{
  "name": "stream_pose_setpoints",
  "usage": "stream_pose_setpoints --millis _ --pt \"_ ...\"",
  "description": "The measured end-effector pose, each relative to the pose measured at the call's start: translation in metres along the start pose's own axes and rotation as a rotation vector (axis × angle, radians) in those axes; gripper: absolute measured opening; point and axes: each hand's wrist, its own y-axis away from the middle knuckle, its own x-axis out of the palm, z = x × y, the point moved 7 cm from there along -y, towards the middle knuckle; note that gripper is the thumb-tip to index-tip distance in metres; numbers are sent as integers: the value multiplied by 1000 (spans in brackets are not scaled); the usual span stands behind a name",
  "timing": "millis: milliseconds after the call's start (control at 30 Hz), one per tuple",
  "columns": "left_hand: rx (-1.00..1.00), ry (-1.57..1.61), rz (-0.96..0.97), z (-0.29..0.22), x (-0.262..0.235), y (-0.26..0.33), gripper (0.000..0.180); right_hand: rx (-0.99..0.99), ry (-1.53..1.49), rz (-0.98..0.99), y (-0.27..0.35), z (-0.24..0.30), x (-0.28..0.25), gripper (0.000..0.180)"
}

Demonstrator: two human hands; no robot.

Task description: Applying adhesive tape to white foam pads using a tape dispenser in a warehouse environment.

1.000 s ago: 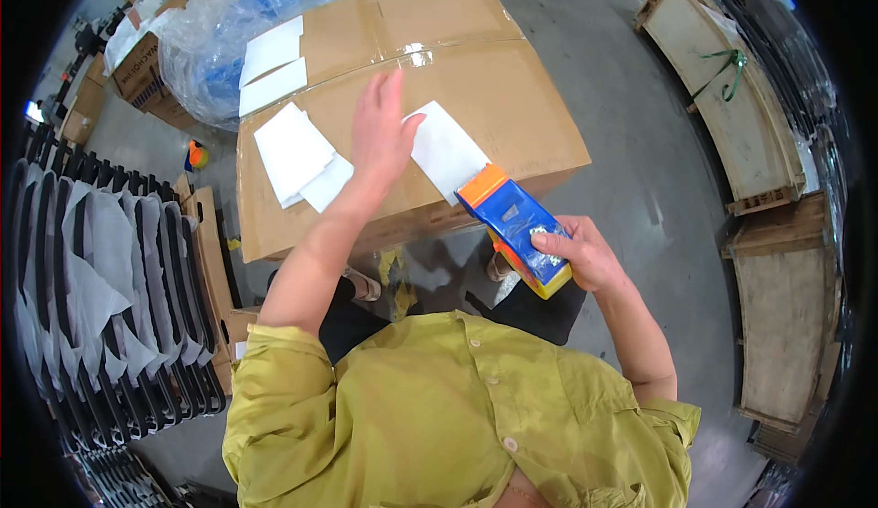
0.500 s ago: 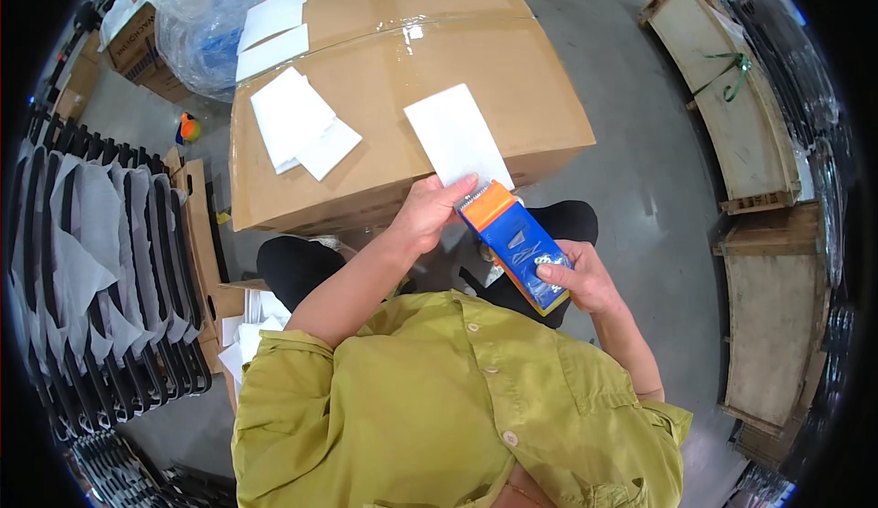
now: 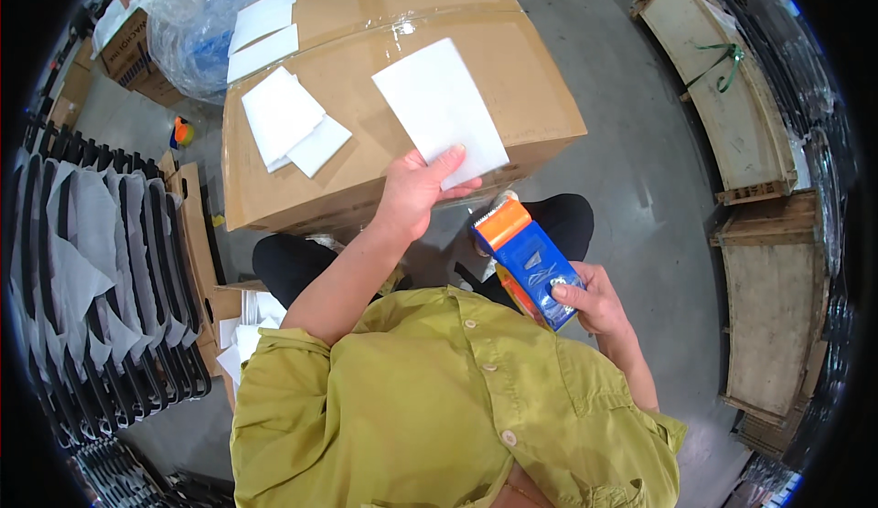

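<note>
My left hand [image 3: 416, 188] grips the lower end of a white sheet [image 3: 439, 96], its thumb on top. The sheet slants up over the near edge of a big brown cardboard box [image 3: 384, 188]. My right hand [image 3: 593, 299] is wrapped round the rear of a blue and orange hand-held tape dispenser [image 3: 535, 256], thumb resting on its upper face. The dispenser's toothed front end points up and left, a short way below the sheet and apart from it. Several more white sheets [image 3: 282, 117] lie on the left of the box top, some overlapping.
Folded black frames with grey wrapping [image 3: 110, 261] stand at the left. Beside my left knee, a carton holds white sheets [image 3: 261, 316]. Wooden crates [image 3: 768, 307] line the right. Behind the box sits a plastic-wrapped blue bundle [image 3: 197, 42]; an orange object [image 3: 183, 131] rests on the floor.
The white sheet has come away from the dispenser's toothed end and moved up and left with my left hand. My right hand has drawn the dispenser slightly down and right.
</note>
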Motion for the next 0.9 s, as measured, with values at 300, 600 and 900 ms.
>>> stream_pose_setpoints --millis 300,600,900 --pt "-102 113 -117 5 -22 -2 32 -152 184 -13 17 10 18 38" --pt "237 -421 48 -18 10 23 15 -42 -21 43 -6 -12 10 36" --pt "1515 -1149 313 -102 64 140 21 7 -302 -263 -57 -75 -45 33"
